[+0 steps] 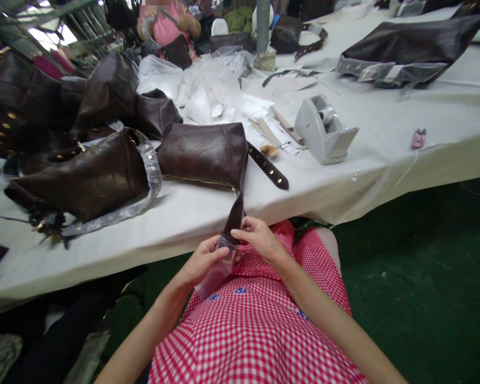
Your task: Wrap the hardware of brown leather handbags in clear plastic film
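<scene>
A dark brown leather bag (pixel 203 153) lies on the white table (pixel 384 160) in front of me. Its strap (pixel 234 216) hangs over the table edge down to my lap. My left hand (pixel 204 260) pinches a clear plastic sleeve (pixel 218 272) at the strap's end. My right hand (pixel 256 237) pinches the strap's end just above the sleeve, fingers closed. A second studded strap (pixel 269 167) lies on the table beside the bag.
More brown bags (pixel 84 181) are piled at the left, one with a plastic-wrapped strap. A grey tape dispenser (pixel 324 129), paper tags and plastic bags (pixel 212 85) lie behind. Another bag (pixel 408 48) sits far right. A person in pink (pixel 168 26) works opposite. Green floor at right.
</scene>
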Tool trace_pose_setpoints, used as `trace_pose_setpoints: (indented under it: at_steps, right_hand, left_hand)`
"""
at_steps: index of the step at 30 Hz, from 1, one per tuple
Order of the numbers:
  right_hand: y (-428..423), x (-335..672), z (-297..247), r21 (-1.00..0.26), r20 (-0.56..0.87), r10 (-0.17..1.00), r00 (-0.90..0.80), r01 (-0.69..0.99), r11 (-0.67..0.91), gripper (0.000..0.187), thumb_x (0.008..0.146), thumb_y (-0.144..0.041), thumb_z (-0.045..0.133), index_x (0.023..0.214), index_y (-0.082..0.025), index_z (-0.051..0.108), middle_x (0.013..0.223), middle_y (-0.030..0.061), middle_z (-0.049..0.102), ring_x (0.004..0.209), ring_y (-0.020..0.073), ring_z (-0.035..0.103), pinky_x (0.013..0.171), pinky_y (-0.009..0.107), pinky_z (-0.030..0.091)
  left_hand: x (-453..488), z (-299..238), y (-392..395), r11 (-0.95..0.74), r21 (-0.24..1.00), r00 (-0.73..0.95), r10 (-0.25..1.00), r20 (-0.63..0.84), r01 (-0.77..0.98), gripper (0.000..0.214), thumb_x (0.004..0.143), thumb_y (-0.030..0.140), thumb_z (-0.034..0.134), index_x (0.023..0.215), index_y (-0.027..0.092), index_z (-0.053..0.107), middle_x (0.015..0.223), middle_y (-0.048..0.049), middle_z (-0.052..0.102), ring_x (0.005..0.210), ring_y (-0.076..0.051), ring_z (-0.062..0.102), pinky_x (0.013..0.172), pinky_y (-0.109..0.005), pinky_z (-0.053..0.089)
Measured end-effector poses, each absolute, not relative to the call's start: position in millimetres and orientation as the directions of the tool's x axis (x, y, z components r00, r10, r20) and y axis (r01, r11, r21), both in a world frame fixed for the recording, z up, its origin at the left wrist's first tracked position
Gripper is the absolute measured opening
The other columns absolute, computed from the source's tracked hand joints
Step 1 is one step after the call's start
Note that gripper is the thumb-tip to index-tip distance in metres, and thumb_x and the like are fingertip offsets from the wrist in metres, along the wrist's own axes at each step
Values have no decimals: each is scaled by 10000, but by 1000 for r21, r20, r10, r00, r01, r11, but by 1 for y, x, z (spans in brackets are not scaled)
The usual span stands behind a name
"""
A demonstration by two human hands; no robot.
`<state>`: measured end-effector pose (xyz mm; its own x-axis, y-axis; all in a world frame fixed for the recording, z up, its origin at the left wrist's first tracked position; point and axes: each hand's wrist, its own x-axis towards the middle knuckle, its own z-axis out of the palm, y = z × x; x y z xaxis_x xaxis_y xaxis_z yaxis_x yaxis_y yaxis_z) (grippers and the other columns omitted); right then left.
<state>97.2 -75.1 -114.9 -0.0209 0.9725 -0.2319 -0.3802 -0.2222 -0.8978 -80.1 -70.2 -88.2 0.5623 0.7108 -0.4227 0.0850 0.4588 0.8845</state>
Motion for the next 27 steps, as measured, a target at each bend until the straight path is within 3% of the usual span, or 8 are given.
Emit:
trace_pose_setpoints:
  at_steps: [4,9,18,27]
  right_hand:
    - [-75,95,-119,-913,-213,977,12,-358,-194,248,606,-308,765,626,-184,551,550,-66,552,505,91,489,499,226,377]
    - [-75,96,-119,-937,-164,987,-7,-312,-157,238,626,-302,755,626,-186,548,567,-61,551,525,96,500,515,229,392]
    - [-76,98,-122,-949,-150,988,-40,-276,-155,234,640,-300,732,642,-187,526,590,-61,551,545,99,511,541,234,418]
    - [-78,98,-121,-948,-183,980,-75,-251,-196,233,658,-330,711,677,-190,525,582,-58,546,538,104,506,521,231,415]
  left_hand:
    - [-76,-89,-69,385,911,517,754,-404,150,309,702,281,752,954,134,649,828,-27,677,737,-144,597,721,-252,441]
    - [-77,-91,-66,472,881,440,783,-440,40,335,657,265,781,930,150,626,769,-3,670,656,-128,603,654,-235,447]
    - [-75,-91,-70,453,889,478,766,-430,73,366,763,416,708,980,124,674,866,-59,700,748,-159,620,730,-265,462]
    - [-65,-93,-66,443,896,412,820,-397,-19,300,706,326,772,910,131,672,819,-35,699,726,-149,627,704,-246,475]
